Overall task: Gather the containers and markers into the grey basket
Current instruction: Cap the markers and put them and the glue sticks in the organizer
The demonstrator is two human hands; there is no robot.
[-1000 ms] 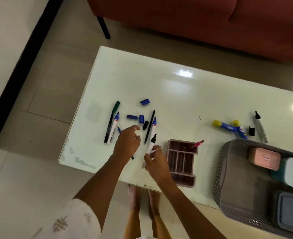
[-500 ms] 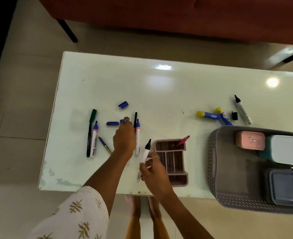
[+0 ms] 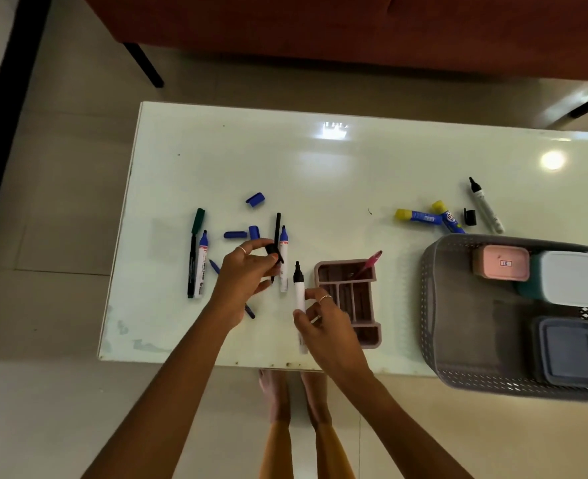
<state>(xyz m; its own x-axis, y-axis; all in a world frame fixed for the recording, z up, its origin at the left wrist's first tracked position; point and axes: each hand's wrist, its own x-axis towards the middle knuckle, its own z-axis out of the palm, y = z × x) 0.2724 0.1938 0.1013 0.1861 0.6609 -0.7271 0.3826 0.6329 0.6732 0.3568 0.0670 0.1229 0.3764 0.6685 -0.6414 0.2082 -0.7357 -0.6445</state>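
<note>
My right hand (image 3: 323, 319) grips an uncapped white marker with a black tip (image 3: 298, 288), held upright just left of the brown pen tray (image 3: 367, 335). My left hand (image 3: 247, 274) pinches a small black cap (image 3: 270, 249) above the table. Loose markers lie around it: a green-capped black one (image 3: 193, 252), a blue-capped white one (image 3: 201, 264), another blue-tipped one (image 3: 283, 261), a thin black pen (image 3: 277, 229). The grey basket (image 3: 458, 326) at the right holds a pink container (image 3: 501, 267), a white-lidded one (image 3: 577, 281) and a grey one (image 3: 569, 352).
Blue caps (image 3: 255, 199) lie on the white table (image 3: 320, 167). Two yellow-capped glue sticks (image 3: 418, 216), a black cap (image 3: 470, 216) and an uncapped marker (image 3: 486, 205) lie behind the basket. A pink pen (image 3: 368, 266) stands in the tray. A red sofa (image 3: 354, 25) is beyond.
My left hand has lifted the black cap off the table and drawn it back toward the marker. My right hand has raised the marker a little higher.
</note>
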